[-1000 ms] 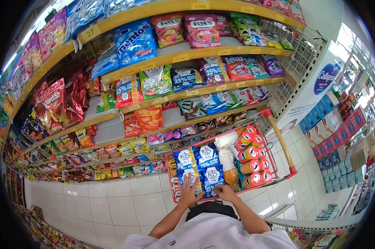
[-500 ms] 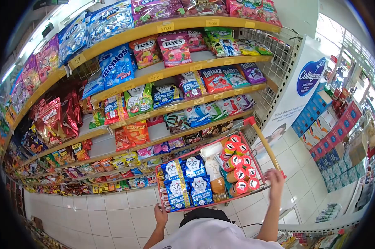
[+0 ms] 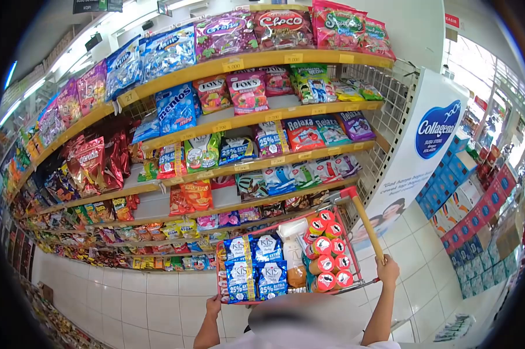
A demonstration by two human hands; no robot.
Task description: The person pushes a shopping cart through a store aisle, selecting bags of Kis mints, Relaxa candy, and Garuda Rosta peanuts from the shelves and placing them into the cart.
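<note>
A shopping cart [image 3: 355,282] with a red rim stands in front of my body. My left hand [image 3: 213,305] is closed on its near left corner. At the right, my right hand [image 3: 387,270] wraps round the end of the yellow cart handle [image 3: 367,224]. Inside the cart, blue Kis candy bags [image 3: 239,282] fill the left side. Next to them are a bottle with amber contents [image 3: 296,262] and a white package [image 3: 291,228]. Several jars with red-orange lids [image 3: 325,263] fill the right side.
Curved shelves [image 3: 216,125] of candy bags rise beyond the cart. A Collagena sign [image 3: 434,131] stands at the shelf's right end, with stacked boxes [image 3: 466,192] further right. White floor tiles [image 3: 123,296] show at lower left.
My right hand has closed round the yellow handle, where it was looser before. My left hand has shifted slightly left and down along with the cart corner. The view has tilted up.
</note>
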